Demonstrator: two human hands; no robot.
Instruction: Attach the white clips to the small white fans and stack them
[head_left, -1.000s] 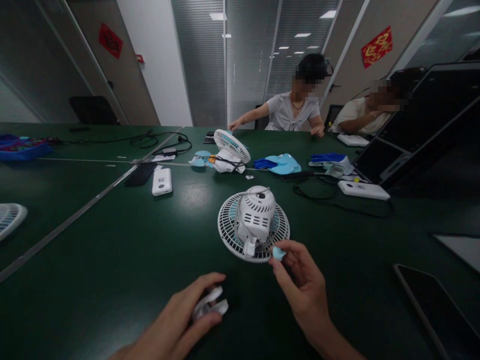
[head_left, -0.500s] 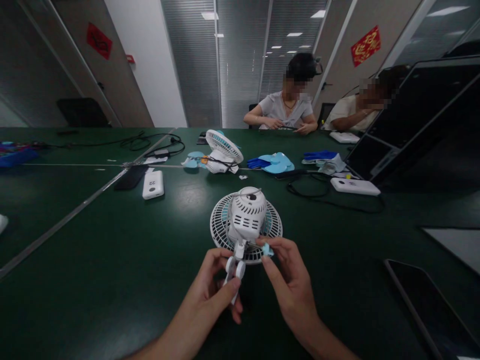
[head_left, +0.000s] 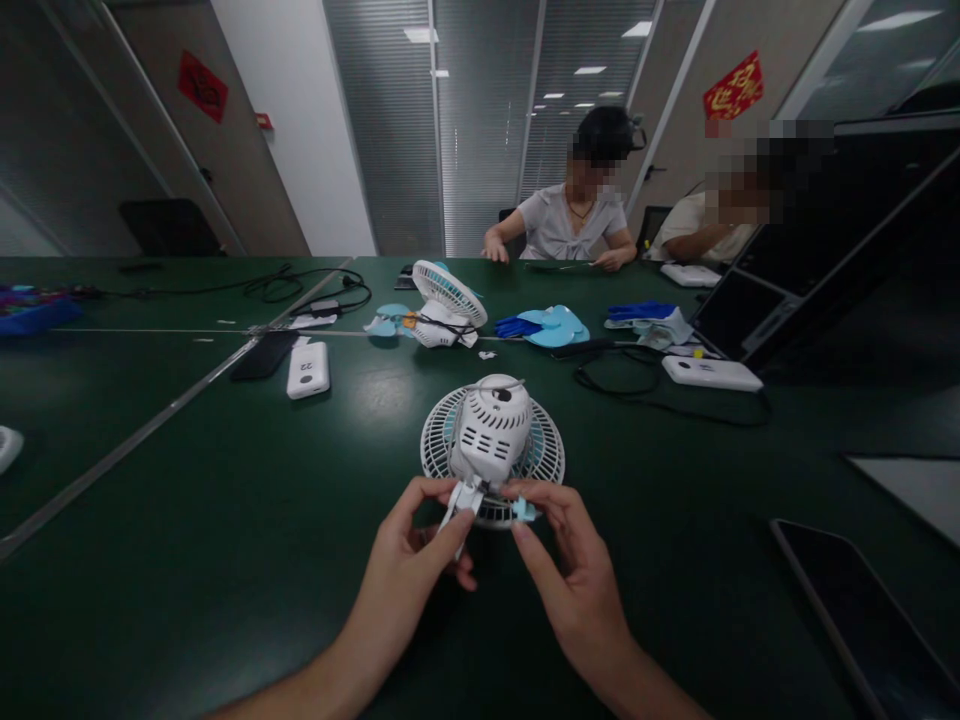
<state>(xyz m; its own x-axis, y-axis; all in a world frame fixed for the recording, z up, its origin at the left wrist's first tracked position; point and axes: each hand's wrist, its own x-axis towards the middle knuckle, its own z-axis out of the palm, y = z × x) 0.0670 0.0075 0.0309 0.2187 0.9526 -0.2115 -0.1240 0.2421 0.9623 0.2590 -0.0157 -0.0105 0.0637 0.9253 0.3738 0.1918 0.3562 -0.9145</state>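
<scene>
A small white fan (head_left: 491, 430) lies face down on the dark green table, its round grille (head_left: 551, 450) against the tabletop and its motor housing up. In my left hand (head_left: 420, 545) is the white clip (head_left: 463, 500) at the fan's near end, gripped between thumb and fingers. My right hand (head_left: 574, 560) pinches a small light-blue knob (head_left: 525, 510) beside the joint where clip and housing meet. Whether the knob's shaft sits inside the joint cannot be made out. A thin grey cord loops over the housing.
Behind it stands another white fan (head_left: 448, 315), near light-blue fan blades (head_left: 559, 326) and blue gloves (head_left: 517, 326). White power banks (head_left: 308, 370) and black cables lie around. A phone (head_left: 847, 600) is at the right. Two people sit across the table (head_left: 187, 520).
My left hand has turned the clip and moved it up against the housing. My right hand has shifted slightly left with the knob. A person opposite has moved one hand outward.
</scene>
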